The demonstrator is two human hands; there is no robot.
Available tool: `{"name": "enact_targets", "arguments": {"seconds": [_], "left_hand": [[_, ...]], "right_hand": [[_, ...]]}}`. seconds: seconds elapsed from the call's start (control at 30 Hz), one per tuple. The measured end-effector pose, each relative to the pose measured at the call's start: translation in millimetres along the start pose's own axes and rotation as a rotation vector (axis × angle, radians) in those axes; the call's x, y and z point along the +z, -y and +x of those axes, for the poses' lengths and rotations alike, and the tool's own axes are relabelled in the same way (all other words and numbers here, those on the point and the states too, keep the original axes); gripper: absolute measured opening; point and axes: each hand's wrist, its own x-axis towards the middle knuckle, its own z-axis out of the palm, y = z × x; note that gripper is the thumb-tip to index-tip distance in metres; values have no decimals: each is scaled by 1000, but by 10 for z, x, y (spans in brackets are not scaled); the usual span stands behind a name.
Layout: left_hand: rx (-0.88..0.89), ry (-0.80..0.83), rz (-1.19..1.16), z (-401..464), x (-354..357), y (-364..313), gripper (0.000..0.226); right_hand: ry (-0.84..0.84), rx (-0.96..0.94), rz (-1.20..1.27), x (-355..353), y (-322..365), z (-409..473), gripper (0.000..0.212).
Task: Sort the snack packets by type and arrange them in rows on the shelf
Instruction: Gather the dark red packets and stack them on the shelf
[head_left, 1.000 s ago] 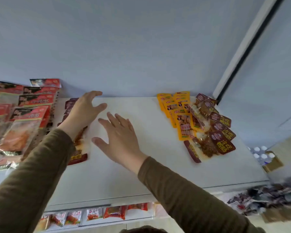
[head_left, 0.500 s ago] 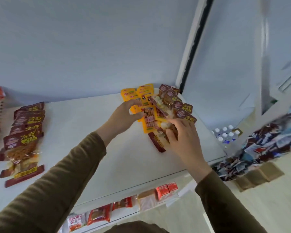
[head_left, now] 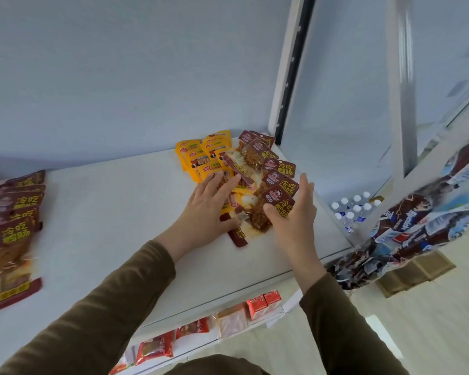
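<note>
A mixed heap of snack packets lies at the right end of the white shelf (head_left: 114, 239): yellow packets (head_left: 198, 155) at the back and dark red packets (head_left: 279, 169) with yellow lettering overlapping them. My left hand (head_left: 206, 212) lies flat on the heap's near left side, fingers straight on the yellow packets. My right hand (head_left: 295, 212) presses with straight fingers against the nearest dark red packet (head_left: 278, 201) from the right, thumb on its lower edge. A sorted row of the same dark red packets (head_left: 11, 220) runs along the shelf's left end.
A lower shelf holds red and pale snack packs (head_left: 260, 305). Right of the shelf stand a white upright post (head_left: 284, 77), water bottles (head_left: 349, 209) on the floor, and a pile of dark printed packets (head_left: 417, 226) on a cardboard box.
Both hands left the dark red row on the left and went to the mixed heap on the right. The view swung right with them.
</note>
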Motion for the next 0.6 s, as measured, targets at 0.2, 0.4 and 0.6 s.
{"name": "enact_targets", "arguments": {"seconds": [0.2,0.4,0.6], "left_hand": [[214,43,247,40,181,-99,62],[214,-8,140,107,179,-195,59],[-15,-412,-161,633,-221,-137,45]], "right_hand": [[-42,280,604,-48,23,223,90],[-52,229,519,7,-81,268,90],[-126,243,448,21,-107,385,68]]}}
